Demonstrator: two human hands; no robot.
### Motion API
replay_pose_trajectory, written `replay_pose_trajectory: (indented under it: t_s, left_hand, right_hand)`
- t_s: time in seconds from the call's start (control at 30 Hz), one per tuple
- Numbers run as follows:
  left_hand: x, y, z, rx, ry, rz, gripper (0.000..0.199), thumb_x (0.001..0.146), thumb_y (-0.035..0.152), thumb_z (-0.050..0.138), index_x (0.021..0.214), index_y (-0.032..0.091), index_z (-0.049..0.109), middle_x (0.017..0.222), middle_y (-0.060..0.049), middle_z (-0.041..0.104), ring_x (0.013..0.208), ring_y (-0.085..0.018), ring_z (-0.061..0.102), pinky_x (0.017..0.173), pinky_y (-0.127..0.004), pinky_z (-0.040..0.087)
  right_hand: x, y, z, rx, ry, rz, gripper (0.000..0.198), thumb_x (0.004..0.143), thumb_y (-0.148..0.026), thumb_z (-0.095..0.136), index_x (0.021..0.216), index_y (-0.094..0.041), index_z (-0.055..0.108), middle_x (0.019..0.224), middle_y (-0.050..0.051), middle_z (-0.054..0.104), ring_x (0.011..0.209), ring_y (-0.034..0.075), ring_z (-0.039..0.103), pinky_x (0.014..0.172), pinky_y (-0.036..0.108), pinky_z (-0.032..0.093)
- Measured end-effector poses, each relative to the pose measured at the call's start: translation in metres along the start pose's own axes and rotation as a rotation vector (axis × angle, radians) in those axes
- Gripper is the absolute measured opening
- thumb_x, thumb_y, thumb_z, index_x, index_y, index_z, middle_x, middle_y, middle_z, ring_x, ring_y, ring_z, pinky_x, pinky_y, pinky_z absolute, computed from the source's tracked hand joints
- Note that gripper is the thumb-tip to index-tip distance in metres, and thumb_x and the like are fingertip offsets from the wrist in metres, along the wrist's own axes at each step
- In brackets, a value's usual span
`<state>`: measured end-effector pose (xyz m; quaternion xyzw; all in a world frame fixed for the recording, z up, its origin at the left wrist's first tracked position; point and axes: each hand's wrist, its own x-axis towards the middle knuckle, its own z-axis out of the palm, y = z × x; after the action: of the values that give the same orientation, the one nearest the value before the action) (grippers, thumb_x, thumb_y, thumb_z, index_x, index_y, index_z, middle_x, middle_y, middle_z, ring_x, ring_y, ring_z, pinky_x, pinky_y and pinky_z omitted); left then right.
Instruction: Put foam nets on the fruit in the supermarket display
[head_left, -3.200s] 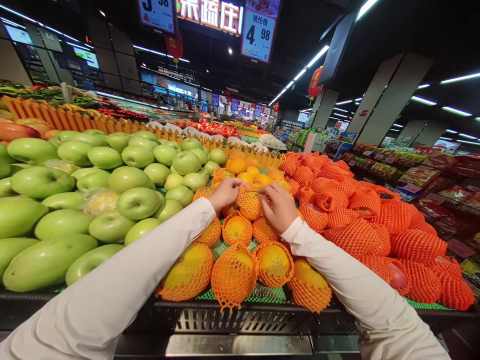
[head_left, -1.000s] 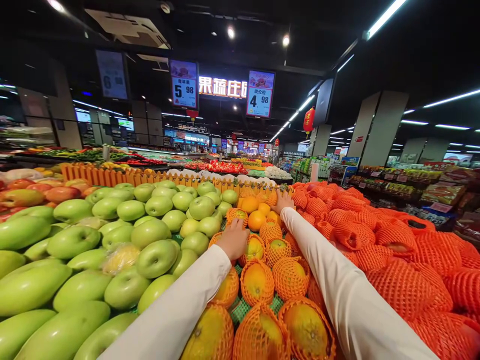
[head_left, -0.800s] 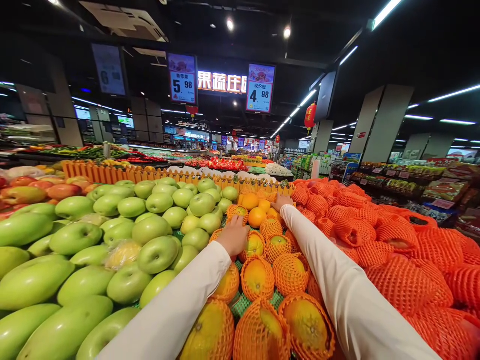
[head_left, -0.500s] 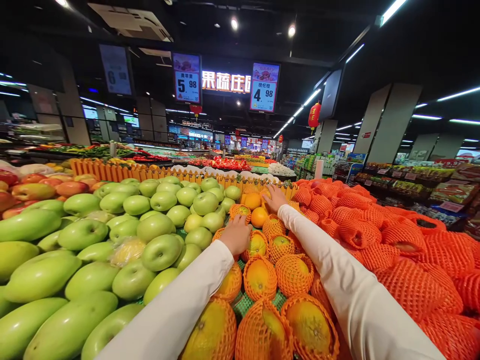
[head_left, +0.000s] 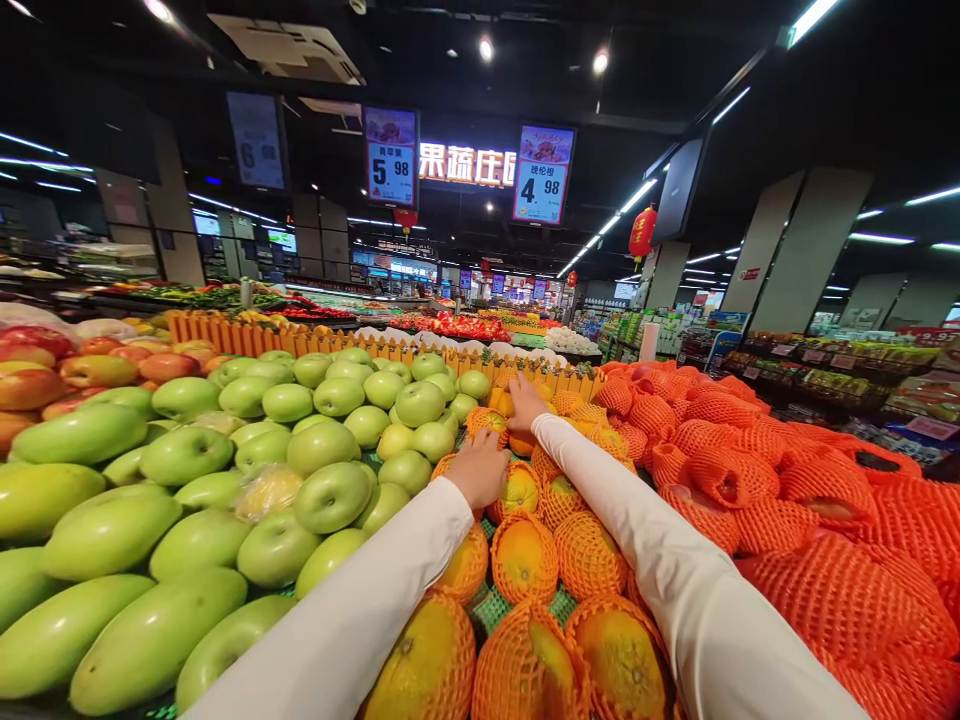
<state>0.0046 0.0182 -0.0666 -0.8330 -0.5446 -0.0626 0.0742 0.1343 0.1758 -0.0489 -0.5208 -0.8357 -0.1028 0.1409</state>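
Note:
My left hand (head_left: 480, 468) lies among the oranges, its fingers curled over an orange in an orange foam net (head_left: 487, 422). Just beyond it, my right hand (head_left: 527, 402) has its fingers and thumb at the right side of a bare orange (head_left: 502, 402). The fingertips of both hands are partly hidden. Another bare orange (head_left: 520, 442) sits below my right hand. Nearer to me, several netted oranges (head_left: 524, 558) rest on a green mesh liner (head_left: 491, 608).
Green apples (head_left: 330, 495) are heaped on the left, with red apples (head_left: 94, 371) beyond. Fruit in red foam nets (head_left: 832, 590) is piled on the right. An orange picket-style fence (head_left: 300, 343) edges the display's back. Price screens (head_left: 543, 175) hang above.
My right hand has moved left, onto the bare orange. My left hand stays at the netted orange. The view has turned slightly left.

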Motion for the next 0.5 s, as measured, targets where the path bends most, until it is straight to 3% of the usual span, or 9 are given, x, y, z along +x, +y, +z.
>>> replay_pose_trajectory:
  t_s: [0.1, 0.2, 0.3, 0.4, 0.5]
  left_hand:
    - [0.0, 0.0, 0.0, -0.012, 0.005, -0.001, 0.041, 0.094, 0.021, 0.039, 0.123, 0.012, 0.067, 0.139, -0.022, 0.054, 0.139, -0.039, 0.042, 0.111, -0.054, 0.04]
    - [-0.001, 0.0, -0.002, -0.008, 0.005, -0.008, 0.04, 0.094, 0.022, 0.041, 0.122, 0.012, 0.067, 0.142, -0.022, 0.053, 0.14, -0.039, 0.041, 0.111, -0.054, 0.039]
    - [-0.002, 0.002, -0.006, 0.029, 0.017, 0.003, 0.041, 0.093, 0.019, 0.042, 0.124, 0.008, 0.066, 0.144, -0.024, 0.051, 0.141, -0.041, 0.039, 0.11, -0.053, 0.039]
    - [-0.002, 0.004, -0.011, 0.044, 0.067, 0.087, 0.04, 0.092, 0.015, 0.041, 0.122, 0.007, 0.065, 0.135, -0.023, 0.059, 0.134, -0.038, 0.048, 0.107, -0.05, 0.043]
    - [0.0, 0.007, -0.015, 0.007, 0.07, 0.22, 0.035, 0.095, 0.02, 0.038, 0.116, 0.013, 0.066, 0.118, -0.018, 0.069, 0.114, -0.032, 0.063, 0.099, -0.046, 0.049]
  right_hand:
    - [-0.001, -0.002, -0.001, -0.018, 0.037, 0.024, 0.075, 0.072, -0.026, 0.079, 0.138, -0.016, 0.045, 0.141, 0.018, 0.046, 0.126, 0.032, 0.047, 0.099, 0.043, 0.047]
    - [-0.009, 0.0, -0.002, -0.033, 0.127, 0.091, 0.082, 0.073, -0.029, 0.077, 0.145, -0.019, 0.039, 0.146, 0.021, 0.038, 0.13, 0.039, 0.04, 0.092, 0.045, 0.049]
    - [-0.019, 0.003, -0.007, -0.003, 0.233, 0.147, 0.076, 0.075, -0.031, 0.074, 0.143, -0.019, 0.043, 0.145, 0.021, 0.035, 0.131, 0.041, 0.037, 0.088, 0.045, 0.051]
    - [-0.023, 0.005, -0.02, 0.212, 0.457, 0.295, 0.066, 0.074, -0.035, 0.074, 0.133, -0.02, 0.049, 0.141, 0.019, 0.038, 0.128, 0.037, 0.043, 0.094, 0.047, 0.049]
    - [-0.017, 0.006, -0.049, 0.556, 0.673, 0.505, 0.063, 0.082, -0.045, 0.066, 0.134, -0.019, 0.042, 0.14, 0.02, 0.041, 0.126, 0.033, 0.049, 0.105, 0.048, 0.045]
